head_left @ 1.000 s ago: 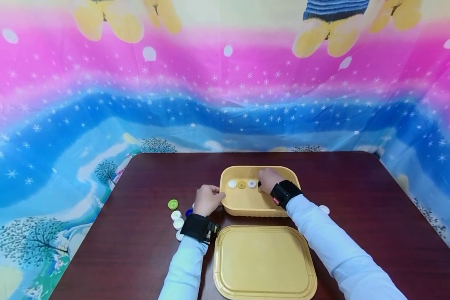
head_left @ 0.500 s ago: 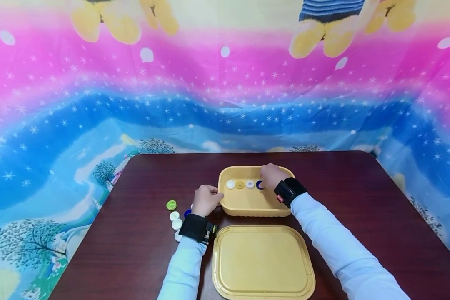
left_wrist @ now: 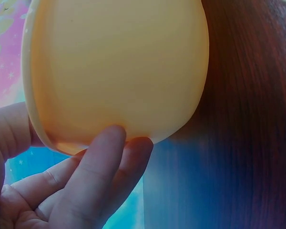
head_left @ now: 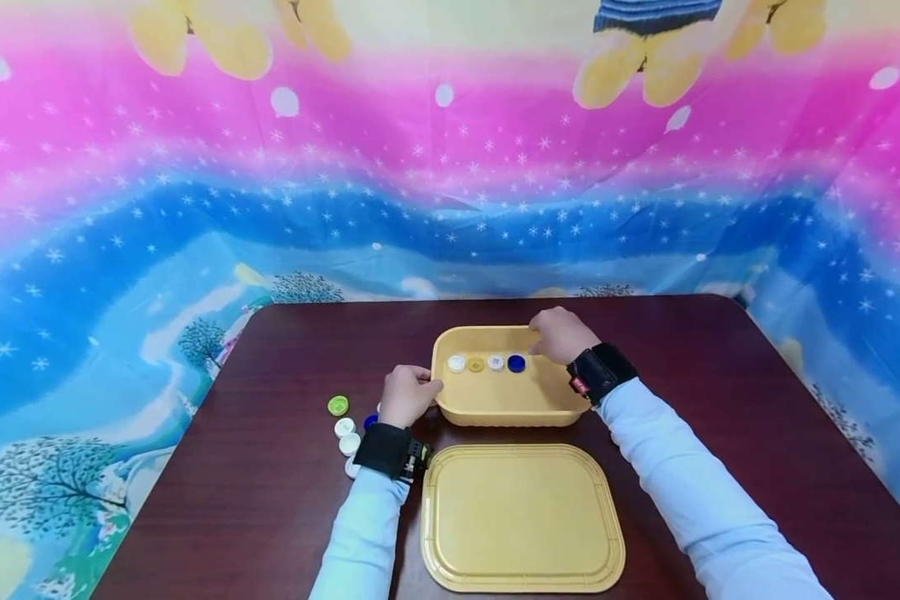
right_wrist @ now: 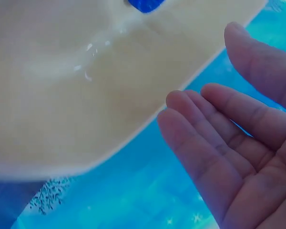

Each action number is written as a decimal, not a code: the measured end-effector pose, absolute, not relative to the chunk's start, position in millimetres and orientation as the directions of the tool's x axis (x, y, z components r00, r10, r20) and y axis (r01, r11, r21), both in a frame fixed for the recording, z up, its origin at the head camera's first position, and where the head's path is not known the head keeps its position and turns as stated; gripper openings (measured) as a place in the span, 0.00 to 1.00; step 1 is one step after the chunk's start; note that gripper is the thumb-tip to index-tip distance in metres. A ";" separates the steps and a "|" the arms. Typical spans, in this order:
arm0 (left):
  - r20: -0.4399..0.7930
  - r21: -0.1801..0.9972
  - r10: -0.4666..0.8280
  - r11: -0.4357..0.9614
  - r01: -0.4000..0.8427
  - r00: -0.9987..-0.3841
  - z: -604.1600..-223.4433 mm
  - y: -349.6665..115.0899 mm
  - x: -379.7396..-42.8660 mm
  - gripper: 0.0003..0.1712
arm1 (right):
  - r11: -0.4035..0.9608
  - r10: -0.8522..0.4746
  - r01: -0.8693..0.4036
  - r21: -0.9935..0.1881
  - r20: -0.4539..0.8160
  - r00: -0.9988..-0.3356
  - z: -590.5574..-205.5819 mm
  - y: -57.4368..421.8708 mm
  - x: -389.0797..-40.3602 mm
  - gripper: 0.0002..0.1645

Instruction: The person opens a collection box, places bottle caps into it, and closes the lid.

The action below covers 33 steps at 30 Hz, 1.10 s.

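In the head view a yellow plastic box (head_left: 510, 397) stands on the table, with a row of bottle caps on its floor: a white cap (head_left: 457, 363), a yellow cap (head_left: 476, 364), another white cap (head_left: 495, 363) and a dark blue cap (head_left: 516, 363). My left hand (head_left: 407, 396) pinches the box's left wall, thumb at the rim and fingers against the outside (left_wrist: 105, 167). Over the box's right rear part, my right hand (head_left: 562, 335) holds nothing. Its fingers are straight and apart from the thumb in the right wrist view, close to the rim.
A yellow lid (head_left: 523, 517) lies flat in front of the box. Left of my left hand are a green cap (head_left: 338, 406), several white caps (head_left: 349, 444) and a blue cap (head_left: 371, 422), partly covered by the wrist. A patterned cloth (head_left: 450, 208) hangs behind the dark table (head_left: 270, 467).
My right hand has let go of the blue cap, which now lies at the right end of the row. The hand has moved back and to the right. My left hand keeps its hold.
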<state>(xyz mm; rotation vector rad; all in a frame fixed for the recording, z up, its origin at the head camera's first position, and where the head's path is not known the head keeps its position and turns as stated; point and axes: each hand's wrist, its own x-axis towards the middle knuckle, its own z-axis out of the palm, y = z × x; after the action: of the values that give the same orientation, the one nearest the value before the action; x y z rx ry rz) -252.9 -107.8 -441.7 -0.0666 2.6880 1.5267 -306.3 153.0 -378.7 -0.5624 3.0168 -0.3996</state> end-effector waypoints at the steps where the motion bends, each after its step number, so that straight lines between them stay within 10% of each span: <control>1: -0.063 0.855 -0.013 0.515 -0.061 -0.998 -441.8 -107.7 -253.2 0.10 | 0.901 -0.356 -0.344 -0.265 0.002 -0.935 -376.3 155.2 -305.4 0.19; 33: -0.092 0.833 -0.024 0.546 -0.090 -0.995 -440.2 -107.4 -255.6 0.12 | 0.919 -0.105 -0.074 -0.387 -0.058 -0.993 -364.6 256.1 -253.2 0.25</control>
<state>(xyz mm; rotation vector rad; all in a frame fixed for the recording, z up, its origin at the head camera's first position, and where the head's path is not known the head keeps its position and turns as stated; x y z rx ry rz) -255.6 -107.4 -440.2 -0.1003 2.7008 1.4605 -253.2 256.1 -364.6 -0.1404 3.0011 -0.6013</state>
